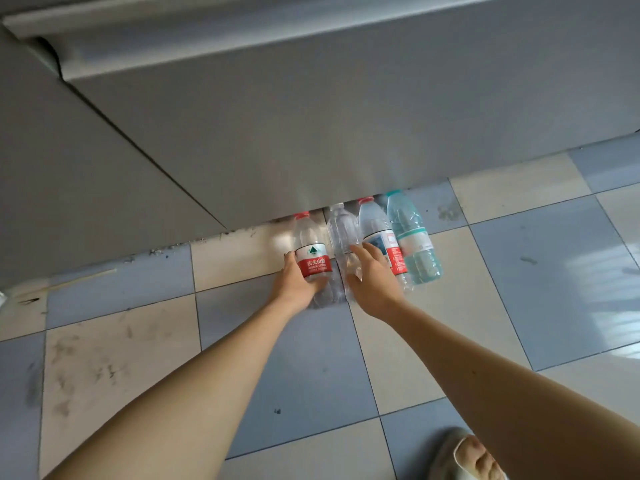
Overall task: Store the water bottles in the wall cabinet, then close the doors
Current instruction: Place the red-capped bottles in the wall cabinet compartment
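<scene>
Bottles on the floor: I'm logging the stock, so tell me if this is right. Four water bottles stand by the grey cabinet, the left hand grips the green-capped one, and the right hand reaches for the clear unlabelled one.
Not quite. The head view shows the left hand gripping the red-capped bottle, not the green-capped bottle, which nobody touches. The rest holds.

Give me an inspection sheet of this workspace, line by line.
Surface: checkered tile floor, scuffed and stained.
Job's things: four bottles standing in a row: red-label bottle, clear unlabelled bottle, second red-capped bottle, green-capped bottle.
Clutter: nothing seen.
Grippers: left hand grips the red-label bottle; right hand is at the clear unlabelled bottle, grip unclear.
Cables: nothing seen.
Surroundings: grey cabinet front above; slippered foot at the bottom edge.
</scene>
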Demonstrator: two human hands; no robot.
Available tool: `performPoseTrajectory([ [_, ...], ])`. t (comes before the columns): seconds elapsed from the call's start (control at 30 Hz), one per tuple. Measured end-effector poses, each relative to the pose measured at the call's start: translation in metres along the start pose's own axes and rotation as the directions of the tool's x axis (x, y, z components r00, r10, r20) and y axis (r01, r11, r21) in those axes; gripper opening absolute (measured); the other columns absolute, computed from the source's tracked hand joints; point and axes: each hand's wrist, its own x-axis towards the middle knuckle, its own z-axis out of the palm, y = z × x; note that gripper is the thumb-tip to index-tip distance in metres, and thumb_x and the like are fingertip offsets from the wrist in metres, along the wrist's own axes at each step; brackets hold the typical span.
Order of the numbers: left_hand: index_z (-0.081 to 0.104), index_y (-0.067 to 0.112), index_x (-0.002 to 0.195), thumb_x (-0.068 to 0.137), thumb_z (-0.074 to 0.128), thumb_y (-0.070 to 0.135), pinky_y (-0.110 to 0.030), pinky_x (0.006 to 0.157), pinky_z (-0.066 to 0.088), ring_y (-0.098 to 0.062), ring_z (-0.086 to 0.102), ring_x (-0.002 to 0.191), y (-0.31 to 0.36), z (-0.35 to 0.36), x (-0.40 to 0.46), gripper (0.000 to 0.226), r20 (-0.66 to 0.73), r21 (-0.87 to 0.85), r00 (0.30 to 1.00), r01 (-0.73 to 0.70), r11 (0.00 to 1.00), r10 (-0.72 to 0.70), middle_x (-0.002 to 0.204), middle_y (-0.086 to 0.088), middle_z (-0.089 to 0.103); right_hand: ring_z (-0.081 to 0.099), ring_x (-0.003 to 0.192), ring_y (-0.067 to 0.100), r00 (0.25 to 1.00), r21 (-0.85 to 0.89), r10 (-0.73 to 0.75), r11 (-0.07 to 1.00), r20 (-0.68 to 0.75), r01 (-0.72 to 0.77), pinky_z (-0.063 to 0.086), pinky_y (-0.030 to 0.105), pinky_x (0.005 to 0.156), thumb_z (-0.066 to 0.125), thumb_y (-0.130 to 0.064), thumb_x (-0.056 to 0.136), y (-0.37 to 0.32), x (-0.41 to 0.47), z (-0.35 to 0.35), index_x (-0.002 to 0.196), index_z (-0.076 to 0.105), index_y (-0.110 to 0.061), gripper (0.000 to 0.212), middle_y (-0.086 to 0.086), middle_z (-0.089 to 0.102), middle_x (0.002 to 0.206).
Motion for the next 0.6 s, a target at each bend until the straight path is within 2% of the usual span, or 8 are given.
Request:
performPoseTrajectory([
  [0.13,0.041,0.019,0.140,0.086,0.079,0.024,-0.022,0.059,0.046,-0.021,0.061,0.096,-0.004,-0.006,-0.008,0.066,0.077,0.000,0.997,0.001,1.000,-0.001,0.120,-0.004,0.063,0.035,0.143,0.027,0.999,0.049,0.017,0.999,-0.028,-0.016,0.031,0.035,0.118,0.061,-0.004,0.093,-0.001,-0.018,0.010,0.150,0.043,-0.019,0.061,0.007,0.035,0.157],
  [0.17,0.041,0.018,0.139,0.085,0.080,0.024,-0.024,0.060,0.049,-0.021,0.062,0.097,-0.006,-0.010,-0.011,0.067,0.105,0.003,0.994,0.010,1.000,-0.010,0.119,-0.004,0.063,0.037,0.141,0.027,1.000,0.052,0.015,0.999,-0.022,-0.014,0.030,0.034,0.117,0.062,-0.003,0.092,-0.001,-0.024,0.013,0.149,0.045,-0.019,0.062,0.007,0.036,0.155],
  [0.23,0.043,0.016,0.135,0.081,0.084,0.024,-0.034,0.075,0.057,-0.023,0.064,0.102,-0.015,-0.017,-0.017,0.068,0.182,0.043,0.982,0.037,0.998,-0.044,0.120,-0.005,0.064,0.041,0.137,0.027,1.000,0.041,0.003,0.999,-0.002,-0.003,0.031,0.029,0.114,0.063,-0.002,0.090,0.001,-0.038,0.020,0.146,0.049,-0.018,0.060,0.007,0.038,0.151],
  [0.3,0.049,0.011,0.130,0.078,0.086,0.022,-0.044,0.090,0.057,-0.025,0.066,0.104,-0.029,-0.024,-0.022,0.065,0.298,0.133,0.950,0.061,0.989,-0.098,0.119,-0.012,0.067,0.048,0.129,0.024,1.000,0.052,0.006,0.999,0.025,-0.007,0.036,0.026,0.110,0.065,-0.006,0.091,0.004,-0.048,0.025,0.141,0.055,-0.019,0.053,0.004,0.042,0.145],
  [0.4,0.059,0.009,0.117,0.082,0.083,0.026,-0.047,0.088,0.057,-0.022,0.065,0.086,-0.045,-0.036,-0.025,0.045,0.432,0.118,0.885,0.135,0.984,-0.173,0.113,-0.021,0.070,0.057,0.116,0.022,0.998,0.081,0.025,0.996,0.059,-0.029,0.046,0.031,0.102,0.067,-0.017,0.094,0.006,-0.051,0.024,0.128,0.065,-0.018,0.034,0.002,0.049,0.134],
  [0.47,0.057,0.014,0.114,0.086,0.078,0.038,-0.044,0.089,0.055,-0.021,0.065,0.090,-0.045,-0.044,-0.019,0.042,0.365,0.092,0.914,0.156,0.983,-0.179,0.111,-0.013,0.070,0.058,0.115,0.025,0.999,0.095,0.042,0.994,0.035,-0.045,0.048,0.035,0.102,0.067,-0.018,0.094,0.003,-0.041,0.021,0.126,0.066,-0.013,0.032,0.006,0.052,0.132],
  [0.53,0.053,0.017,0.119,0.088,0.073,0.047,-0.042,0.093,0.054,-0.022,0.064,0.101,-0.041,-0.049,-0.008,0.047,0.187,0.105,0.972,0.122,0.987,-0.140,0.113,-0.002,0.065,0.059,0.114,0.026,0.999,0.112,0.052,0.992,-0.009,-0.051,0.048,0.036,0.102,0.065,-0.017,0.095,-0.005,-0.027,0.017,0.130,0.062,-0.011,0.036,0.009,0.053,0.133],
  [0.6,0.055,0.016,0.122,0.088,0.071,0.046,-0.038,0.091,0.051,-0.023,0.062,0.105,-0.034,-0.048,0.002,0.048,0.022,0.083,0.995,0.092,0.992,-0.094,0.115,-0.002,0.064,0.059,0.115,0.027,0.998,0.109,0.045,0.993,-0.036,-0.041,0.047,0.035,0.102,0.065,-0.020,0.095,-0.013,-0.009,0.013,0.135,0.059,-0.010,0.042,0.011,0.054,0.134],
])
